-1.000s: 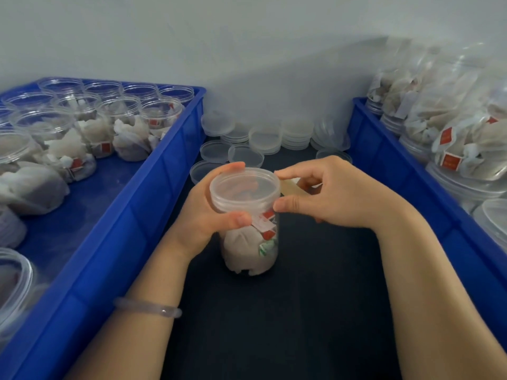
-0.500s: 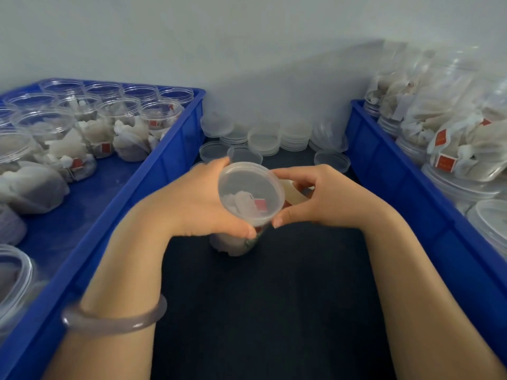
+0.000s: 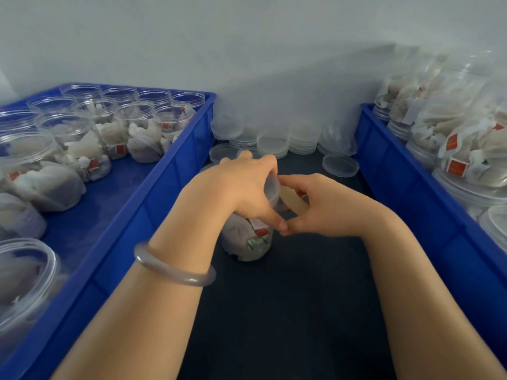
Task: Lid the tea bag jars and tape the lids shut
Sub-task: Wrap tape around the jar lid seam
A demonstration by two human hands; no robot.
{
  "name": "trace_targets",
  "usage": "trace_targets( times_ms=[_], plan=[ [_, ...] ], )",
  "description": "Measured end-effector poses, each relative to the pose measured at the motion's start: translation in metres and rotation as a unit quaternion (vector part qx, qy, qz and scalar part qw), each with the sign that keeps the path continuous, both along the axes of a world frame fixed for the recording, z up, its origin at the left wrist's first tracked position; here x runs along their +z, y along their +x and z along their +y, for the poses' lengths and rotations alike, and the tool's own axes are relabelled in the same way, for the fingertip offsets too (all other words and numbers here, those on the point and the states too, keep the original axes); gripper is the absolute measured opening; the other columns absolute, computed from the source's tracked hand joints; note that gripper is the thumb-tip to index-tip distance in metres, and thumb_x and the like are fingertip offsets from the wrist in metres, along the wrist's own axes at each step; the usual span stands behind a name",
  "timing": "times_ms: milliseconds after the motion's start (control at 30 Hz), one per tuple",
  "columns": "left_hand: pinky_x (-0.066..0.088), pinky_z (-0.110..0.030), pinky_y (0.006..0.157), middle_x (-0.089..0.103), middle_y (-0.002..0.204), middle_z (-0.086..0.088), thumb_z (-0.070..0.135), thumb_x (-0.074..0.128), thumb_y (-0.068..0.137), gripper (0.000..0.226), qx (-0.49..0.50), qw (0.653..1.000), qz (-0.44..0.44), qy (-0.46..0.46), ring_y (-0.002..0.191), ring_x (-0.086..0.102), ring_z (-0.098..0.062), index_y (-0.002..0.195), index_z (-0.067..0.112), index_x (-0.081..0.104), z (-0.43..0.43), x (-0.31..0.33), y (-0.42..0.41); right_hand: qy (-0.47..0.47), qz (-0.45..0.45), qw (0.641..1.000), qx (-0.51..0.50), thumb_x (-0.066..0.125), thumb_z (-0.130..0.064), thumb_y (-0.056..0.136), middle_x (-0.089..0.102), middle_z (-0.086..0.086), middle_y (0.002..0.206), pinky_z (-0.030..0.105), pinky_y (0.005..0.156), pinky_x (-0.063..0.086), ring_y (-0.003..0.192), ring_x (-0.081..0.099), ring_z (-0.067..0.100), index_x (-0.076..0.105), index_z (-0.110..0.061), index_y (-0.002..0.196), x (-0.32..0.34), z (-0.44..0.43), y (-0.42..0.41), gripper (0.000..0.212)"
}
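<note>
A clear plastic jar of tea bags (image 3: 248,242) stands on the dark mat between two blue crates. My left hand (image 3: 241,190) covers its top from above and grips the translucent lid (image 3: 273,187), most of which it hides. My right hand (image 3: 321,207) is right beside it, fingertips touching the left thumb, pinching a tan strip of tape (image 3: 295,200) against the lid's edge. The jar leans a little to the left.
The left blue crate (image 3: 153,204) holds several open jars of tea bags. The right blue crate (image 3: 406,187) holds lidded jars stacked high. Loose lids (image 3: 274,139) lie in stacks at the back by the wall; one lid (image 3: 340,165) lies alone.
My left hand has rolled over the top of the jar, turning it, so the lid is now mostly hidden. My right hand followed, keeping the tape at the lid's rim.
</note>
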State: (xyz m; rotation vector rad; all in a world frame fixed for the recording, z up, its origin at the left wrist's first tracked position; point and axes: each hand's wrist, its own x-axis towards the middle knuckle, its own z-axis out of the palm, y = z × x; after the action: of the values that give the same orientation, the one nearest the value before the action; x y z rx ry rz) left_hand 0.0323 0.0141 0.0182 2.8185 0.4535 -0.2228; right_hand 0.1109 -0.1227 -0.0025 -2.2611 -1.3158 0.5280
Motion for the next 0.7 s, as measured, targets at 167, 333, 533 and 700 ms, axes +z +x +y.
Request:
trace_targets(
  times_ms=[167, 333, 533, 700],
  plan=[
    [0.035, -0.037, 0.067, 0.036, 0.102, 0.004, 0.032, 0.074, 0.070, 0.053, 0.008, 1.000, -0.007, 0.011, 0.101, 0.035, -0.025, 0.105, 0.032, 0.034, -0.003, -0.002, 0.007, 0.012, -0.022, 0.997, -0.072, 0.081, -0.032, 0.068, 0.047, -0.013, 0.089, 0.022, 0.059, 0.042, 0.078, 0.051, 0.006, 0.042, -0.030, 0.122, -0.005, 0.007, -0.005, 0.067],
    [0.026, -0.045, 0.080, 0.043, 0.095, 0.007, 0.025, 0.065, 0.064, 0.041, 0.031, 0.996, -0.085, 0.026, 0.114, 0.038, -0.031, 0.097, 0.030, 0.040, -0.015, -0.011, 0.014, 0.064, -0.079, 0.986, -0.135, 0.076, -0.021, 0.077, 0.047, -0.005, 0.087, 0.029, 0.059, 0.043, 0.076, 0.052, 0.014, 0.036, -0.017, 0.106, -0.014, 0.012, -0.005, 0.050],
    [0.022, -0.040, 0.081, 0.055, 0.092, 0.010, 0.016, 0.066, 0.060, 0.040, -0.005, 0.993, -0.108, -0.049, 0.096, 0.037, -0.019, 0.093, 0.034, 0.051, -0.003, -0.012, 0.014, 0.070, -0.087, 0.985, -0.130, 0.075, -0.025, 0.076, 0.051, -0.005, 0.077, 0.026, 0.048, 0.040, 0.064, 0.055, 0.013, 0.037, -0.020, 0.099, -0.016, 0.017, -0.009, 0.045],
    [0.025, -0.037, 0.077, 0.052, 0.083, 0.010, 0.018, 0.070, 0.063, 0.034, -0.040, 0.993, -0.110, -0.030, 0.084, 0.042, -0.016, 0.089, 0.027, 0.051, 0.002, -0.013, 0.012, 0.031, 0.005, 0.993, -0.118, 0.078, -0.029, 0.071, 0.052, -0.006, 0.084, 0.025, 0.048, 0.046, 0.060, 0.058, 0.010, 0.037, -0.025, 0.104, -0.010, 0.010, -0.006, 0.053]
  ],
)
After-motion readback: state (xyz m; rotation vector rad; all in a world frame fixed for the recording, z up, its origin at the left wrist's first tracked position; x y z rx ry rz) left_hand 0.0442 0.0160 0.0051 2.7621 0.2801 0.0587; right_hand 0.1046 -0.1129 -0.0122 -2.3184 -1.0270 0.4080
